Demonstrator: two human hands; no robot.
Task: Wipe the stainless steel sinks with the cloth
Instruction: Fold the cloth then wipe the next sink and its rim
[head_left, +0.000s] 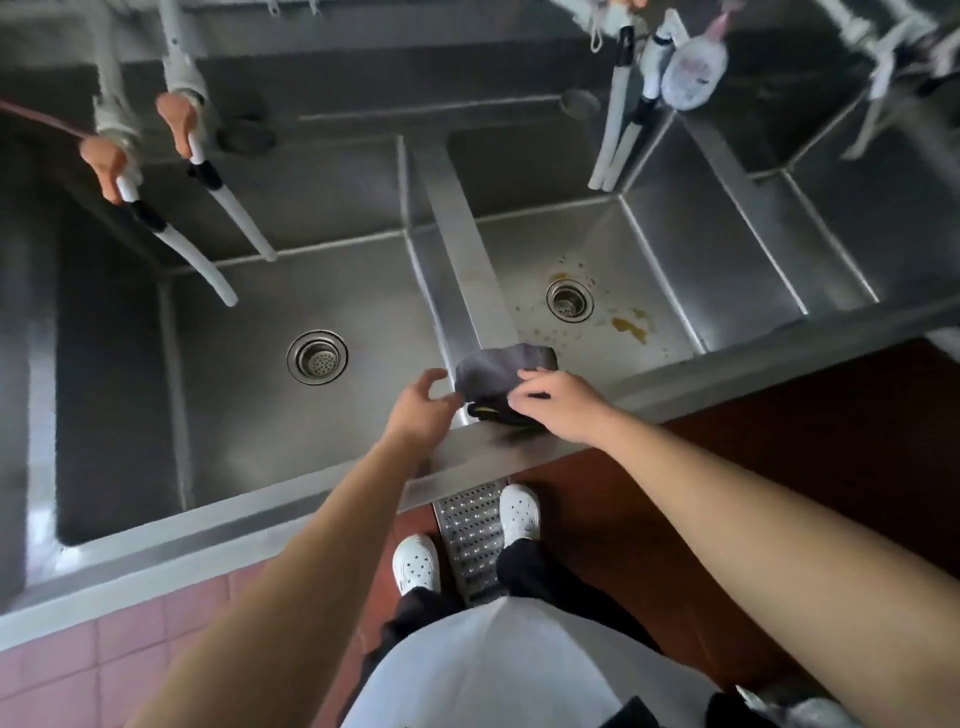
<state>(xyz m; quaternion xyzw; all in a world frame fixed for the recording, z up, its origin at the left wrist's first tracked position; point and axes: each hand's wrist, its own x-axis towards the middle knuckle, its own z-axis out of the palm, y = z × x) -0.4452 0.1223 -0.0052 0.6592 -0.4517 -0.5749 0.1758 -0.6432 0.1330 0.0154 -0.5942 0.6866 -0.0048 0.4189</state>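
Cloth (498, 371), dark grey and bunched, lies draped over the front end of the steel divider (462, 244) between two basins, just ahead of both hands. Under its near edge sits something black with a yellowish patch; what it is cannot be told.

The right hand (558, 397) lies on top of the cloth's near part, fingers loosely bent and spread over the fabric, fingertips touching it. Whether they pinch it or only rest there cannot be told. The left hand (421, 402) is just left of the cloth, fingers relaxed and slightly curled, thumb reaching toward the fabric's edge; it holds nothing, and a narrow gap seems to remain between it and the cloth.

Beyond and left of the left hand is the left sink (249, 395), with a round strainer drain (317, 357) in its floor. Beyond the right hand is the middle sink (644, 249), its drain (570, 300) ringed by brownish-yellow stains (631, 325) and small spots. Farther right is a third basin (852, 208).

White hoses (236, 210) hang over the left sink from taps with orange handles. Far beyond the right hand hangs a pale bottle (693, 67); its label is too blurred to read.

Below the arms, white perforated clogs (415, 564) stand beside a perforated metal floor grate (470, 535).
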